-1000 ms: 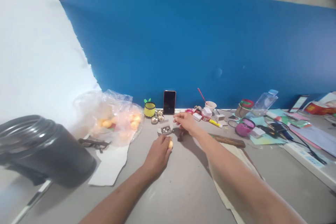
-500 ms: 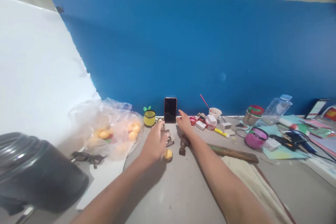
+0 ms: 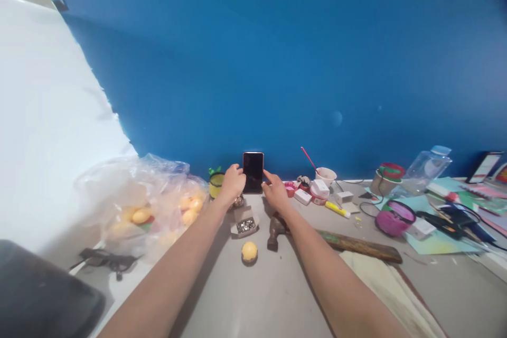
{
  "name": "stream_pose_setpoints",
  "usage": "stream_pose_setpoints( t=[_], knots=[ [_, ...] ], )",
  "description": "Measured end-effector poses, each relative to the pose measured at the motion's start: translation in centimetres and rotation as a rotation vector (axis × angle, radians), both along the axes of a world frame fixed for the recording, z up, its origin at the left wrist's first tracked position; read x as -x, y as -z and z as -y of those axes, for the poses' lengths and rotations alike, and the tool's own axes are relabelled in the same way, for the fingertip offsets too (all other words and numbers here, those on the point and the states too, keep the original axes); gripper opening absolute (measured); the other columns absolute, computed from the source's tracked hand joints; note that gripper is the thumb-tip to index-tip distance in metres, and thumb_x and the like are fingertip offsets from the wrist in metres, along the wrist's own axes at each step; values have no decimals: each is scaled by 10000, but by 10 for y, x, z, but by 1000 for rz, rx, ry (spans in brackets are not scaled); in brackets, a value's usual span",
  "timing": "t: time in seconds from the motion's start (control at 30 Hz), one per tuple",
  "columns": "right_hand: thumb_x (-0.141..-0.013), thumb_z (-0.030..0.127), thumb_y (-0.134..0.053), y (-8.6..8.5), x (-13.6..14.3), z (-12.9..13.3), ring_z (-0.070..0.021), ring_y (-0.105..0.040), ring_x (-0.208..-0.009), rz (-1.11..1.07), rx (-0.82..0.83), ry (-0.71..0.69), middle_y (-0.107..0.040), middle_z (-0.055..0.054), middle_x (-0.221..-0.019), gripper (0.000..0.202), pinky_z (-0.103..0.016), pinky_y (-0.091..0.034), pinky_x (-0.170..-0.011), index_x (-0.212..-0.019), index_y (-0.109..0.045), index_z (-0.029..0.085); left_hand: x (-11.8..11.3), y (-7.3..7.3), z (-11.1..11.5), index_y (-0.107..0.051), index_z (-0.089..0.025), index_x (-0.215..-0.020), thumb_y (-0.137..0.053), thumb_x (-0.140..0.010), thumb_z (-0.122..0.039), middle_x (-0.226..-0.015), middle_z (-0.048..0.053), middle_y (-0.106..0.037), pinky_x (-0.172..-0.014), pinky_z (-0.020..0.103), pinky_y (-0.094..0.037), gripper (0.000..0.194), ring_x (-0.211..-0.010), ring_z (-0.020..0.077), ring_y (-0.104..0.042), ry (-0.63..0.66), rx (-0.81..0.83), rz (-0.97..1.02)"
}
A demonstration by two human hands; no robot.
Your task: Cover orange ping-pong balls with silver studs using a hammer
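Note:
A dark-screened phone (image 3: 253,172) stands upright against the blue board. My left hand (image 3: 233,184) is at its left edge, fingers closed around that side. On the right edge, my right hand (image 3: 274,190) touches the phone with its fingertips, the index finger stretched out. Below the phone sits an open small box (image 3: 244,223) of shiny metal pieces, and nearer to me a yellow ball (image 3: 249,252). The hammer's head (image 3: 276,229) lies beside my right wrist, its wooden handle running right under the forearm. A yellow mesh cup (image 3: 216,182) is partly behind my left hand.
Plastic bags of yellow-orange balls (image 3: 141,216), glasses (image 3: 105,260) and a dark container (image 3: 43,296) are at left. At right are a white cup (image 3: 326,175), small boxes, a yellow tube (image 3: 337,209), a cloth (image 3: 380,280), a pink pouch (image 3: 395,217) and a clear bottle (image 3: 425,171).
My left hand has moved up from near the small box to the phone's left edge, uncovering the box and yellow ball. My right hand has come against the right edge. The view has shifted.

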State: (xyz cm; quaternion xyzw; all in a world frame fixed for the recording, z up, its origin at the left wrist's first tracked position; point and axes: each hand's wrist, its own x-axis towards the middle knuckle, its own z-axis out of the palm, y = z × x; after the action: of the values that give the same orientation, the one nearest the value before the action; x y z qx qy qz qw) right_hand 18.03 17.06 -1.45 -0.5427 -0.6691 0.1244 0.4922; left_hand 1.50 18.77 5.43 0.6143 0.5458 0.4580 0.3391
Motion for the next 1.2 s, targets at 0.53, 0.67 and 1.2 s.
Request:
stream_pose_setpoints(
  t=[0.53,0.67,1.2],
  knots=[
    [-824,134,-518,-6,-2,2,-141,-672,-636,-388,279,64,-758,-47,-838,280,-232,-512,-575,-1051,-682,148,34,-3,185,-657,-246,-1132,-490,-923,-272,-1169,81,-723,-816,363,-542,269,-968,250,-706,336,-231,-670],
    [-772,129,-576,-9,1,6,-137,-655,-603,-343,274,-1,-713,-5,-682,156,-230,-508,-607,-860,-701,161,29,24,212,-631,-218,-1133,-496,-940,-261,-1213,133,-670,-788,380,-524,240,-938,268,-698,268,-124,-910],
    [-635,83,-677,-20,-2,-3,-219,-713,-1012,-303,314,49,-754,-126,-1118,523,-312,-569,-860,-1157,-689,124,30,49,201,-581,-209,-1037,-465,-978,-270,-1057,107,-655,-849,424,-498,144,-1004,283,-615,376,-263,-939]
  ],
)
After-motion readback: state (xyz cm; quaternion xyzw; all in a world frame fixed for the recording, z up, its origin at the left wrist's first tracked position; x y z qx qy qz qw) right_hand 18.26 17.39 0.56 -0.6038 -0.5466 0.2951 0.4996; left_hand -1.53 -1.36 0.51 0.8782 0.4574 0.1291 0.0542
